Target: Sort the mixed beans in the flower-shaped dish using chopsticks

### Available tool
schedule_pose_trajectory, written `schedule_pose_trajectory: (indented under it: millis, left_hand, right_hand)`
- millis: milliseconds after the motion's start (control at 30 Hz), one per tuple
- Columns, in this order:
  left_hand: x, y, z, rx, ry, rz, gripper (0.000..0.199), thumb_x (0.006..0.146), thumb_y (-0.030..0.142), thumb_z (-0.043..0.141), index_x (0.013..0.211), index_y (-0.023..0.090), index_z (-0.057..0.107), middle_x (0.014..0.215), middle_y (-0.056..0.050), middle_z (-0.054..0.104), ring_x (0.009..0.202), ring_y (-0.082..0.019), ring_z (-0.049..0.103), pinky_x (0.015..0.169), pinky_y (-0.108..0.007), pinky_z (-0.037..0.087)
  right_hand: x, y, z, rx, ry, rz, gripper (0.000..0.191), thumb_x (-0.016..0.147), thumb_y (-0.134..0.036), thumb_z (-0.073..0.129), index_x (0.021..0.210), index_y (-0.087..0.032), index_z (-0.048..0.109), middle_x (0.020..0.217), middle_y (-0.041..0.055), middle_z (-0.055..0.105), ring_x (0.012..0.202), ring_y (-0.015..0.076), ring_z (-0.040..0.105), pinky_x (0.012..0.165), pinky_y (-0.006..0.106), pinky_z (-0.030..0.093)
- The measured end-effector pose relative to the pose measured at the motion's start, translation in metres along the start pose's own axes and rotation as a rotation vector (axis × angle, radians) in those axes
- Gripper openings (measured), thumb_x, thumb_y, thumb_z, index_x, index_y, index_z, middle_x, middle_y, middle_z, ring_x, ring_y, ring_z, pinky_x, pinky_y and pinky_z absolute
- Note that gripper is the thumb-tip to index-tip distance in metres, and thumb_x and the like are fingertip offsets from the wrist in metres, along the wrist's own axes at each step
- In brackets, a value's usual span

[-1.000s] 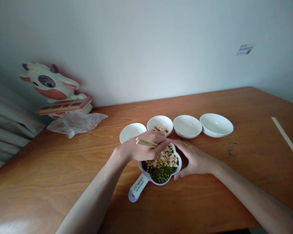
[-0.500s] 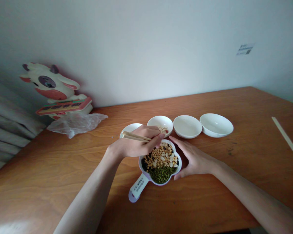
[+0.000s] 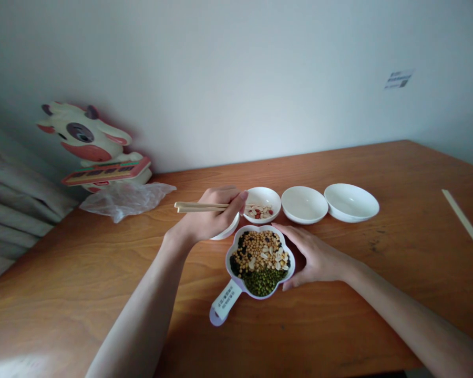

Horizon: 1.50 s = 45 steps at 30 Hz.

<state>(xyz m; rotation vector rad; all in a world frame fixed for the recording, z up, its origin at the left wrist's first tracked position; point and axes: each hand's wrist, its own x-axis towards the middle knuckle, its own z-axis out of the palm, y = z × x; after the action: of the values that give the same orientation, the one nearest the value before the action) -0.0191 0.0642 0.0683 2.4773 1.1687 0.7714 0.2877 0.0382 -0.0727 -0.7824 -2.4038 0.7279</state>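
A pair of wooden chopsticks point(image 3: 197, 207) is gripped by my left hand point(image 3: 213, 215), its fingers closed around them over the leftmost white bowl point(image 3: 226, 231). The fingers hide the chopsticks' tips, which point toward the second white bowl point(image 3: 274, 194), where peanut pieces point(image 3: 259, 211) lie. In front stands a flower-shaped dish with a labelled handle point(image 3: 226, 301). It holds yellow beans point(image 3: 256, 244), pale peanut halves point(image 3: 280, 258), dark beans and green mung beans point(image 3: 263, 282). Curved around the dish's right side, my right hand point(image 3: 313, 254) steadies it between thumb and fingers.
Two more white bowls, one in the middle point(image 3: 304, 203) and one at the right point(image 3: 351, 202), continue the row. A cow toy keyboard point(image 3: 90, 144) and a clear plastic bag point(image 3: 130, 200) are at the back left. A pale strip point(image 3: 464, 218) lies far right.
My left hand has moved left and slightly up, away from the flower-shaped dish, with the chopsticks now nearly level. More of the second bowl's peanuts shows. My right hand stays at the dish.
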Motion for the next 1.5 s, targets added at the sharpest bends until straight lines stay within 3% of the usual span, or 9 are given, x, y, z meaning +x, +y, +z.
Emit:
schedule_pose_trajectory:
  millis: [133,267,533,867,933,1000,1067,1300,1500]
  left_hand:
    - [0.001,0.001,-0.002,0.037,-0.062,-0.056,0.053,0.116,0.043,0.042,0.078,0.016,0.067,0.071,-0.002,0.067,0.063,-0.015,0.057,0.063,-0.029,0.040]
    - [-0.001,0.005,-0.006,0.026,-0.048,-0.082,0.054,0.116,0.046,0.042,0.080,0.016,0.067,0.071,-0.002,0.066,0.064,-0.015,0.056,0.061,-0.028,0.038]
    - [-0.002,0.011,-0.009,-0.042,-0.102,-0.011,0.048,0.117,0.041,0.045,0.079,0.017,0.062,0.073,-0.001,0.063,0.066,-0.014,0.055,0.063,-0.028,0.038]
    - [-0.005,0.013,-0.010,-0.129,-0.226,0.041,0.046,0.118,0.036,0.045,0.080,0.016,0.063,0.075,0.000,0.063,0.069,-0.013,0.057,0.068,-0.029,0.040]
    - [-0.005,0.013,-0.010,-0.129,-0.228,0.054,0.045,0.117,0.036,0.045,0.081,0.016,0.063,0.075,0.000,0.063,0.069,-0.013,0.057,0.068,-0.029,0.040]
    - [-0.005,0.012,-0.011,-0.133,-0.224,0.052,0.046,0.118,0.037,0.046,0.080,0.016,0.063,0.075,0.000,0.063,0.069,-0.013,0.057,0.067,-0.029,0.039]
    - [-0.006,0.011,-0.010,-0.136,-0.217,0.047,0.047,0.118,0.038,0.046,0.080,0.016,0.063,0.075,0.000,0.062,0.069,-0.013,0.057,0.067,-0.028,0.040]
    - [-0.006,0.011,-0.008,-0.137,-0.236,0.091,0.044,0.118,0.036,0.046,0.082,0.016,0.064,0.078,0.000,0.064,0.072,-0.013,0.057,0.068,-0.029,0.039]
    - [-0.006,0.018,-0.008,-0.158,-0.342,0.085,0.048,0.118,0.040,0.046,0.081,0.017,0.065,0.080,-0.002,0.068,0.073,-0.014,0.060,0.069,-0.030,0.040]
  right_hand:
    - [0.002,-0.002,-0.001,0.011,0.005,-0.016,0.139,0.067,-0.059,0.102,0.177,-0.033,0.023,0.173,0.0191,0.051,0.152,0.0453,0.056,0.124,0.063,0.049]
    - [0.002,-0.002,-0.002,0.008,0.004,-0.016,0.141,0.066,-0.063,0.102,0.178,-0.033,0.022,0.173,0.0190,0.050,0.153,0.0457,0.056,0.125,0.063,0.048]
    - [0.002,-0.005,-0.003,0.013,-0.002,-0.013,0.136,0.067,-0.069,0.099,0.175,-0.030,0.026,0.173,0.0207,0.050,0.153,0.0458,0.055,0.125,0.063,0.049]
    - [-0.003,-0.001,-0.004,-0.016,-0.018,-0.032,0.141,0.071,-0.069,0.095,0.180,-0.029,0.016,0.177,0.0210,0.043,0.156,0.0492,0.050,0.126,0.069,0.045]
    - [-0.004,-0.001,-0.007,0.020,-0.044,-0.038,0.122,0.088,-0.064,0.084,0.181,-0.030,0.013,0.182,0.0176,0.037,0.162,0.0465,0.043,0.129,0.069,0.041]
    - [-0.004,-0.001,-0.010,0.068,-0.059,-0.028,0.090,0.106,-0.051,0.062,0.181,-0.033,0.015,0.184,0.0115,0.034,0.167,0.0405,0.037,0.133,0.066,0.036]
    - [-0.004,0.000,-0.011,0.099,-0.045,-0.026,0.074,0.111,-0.035,0.047,0.180,-0.034,0.022,0.185,0.0065,0.034,0.168,0.0350,0.035,0.135,0.062,0.034]
    - [-0.002,0.003,-0.002,0.050,0.046,0.005,0.089,0.094,-0.004,0.048,0.177,-0.034,0.033,0.177,0.0078,0.048,0.162,0.0307,0.048,0.133,0.060,0.040]
    - [0.004,-0.004,0.007,0.001,0.123,0.047,0.092,0.088,0.004,0.052,0.173,-0.032,0.038,0.167,0.0116,0.059,0.153,0.0310,0.059,0.129,0.059,0.047]
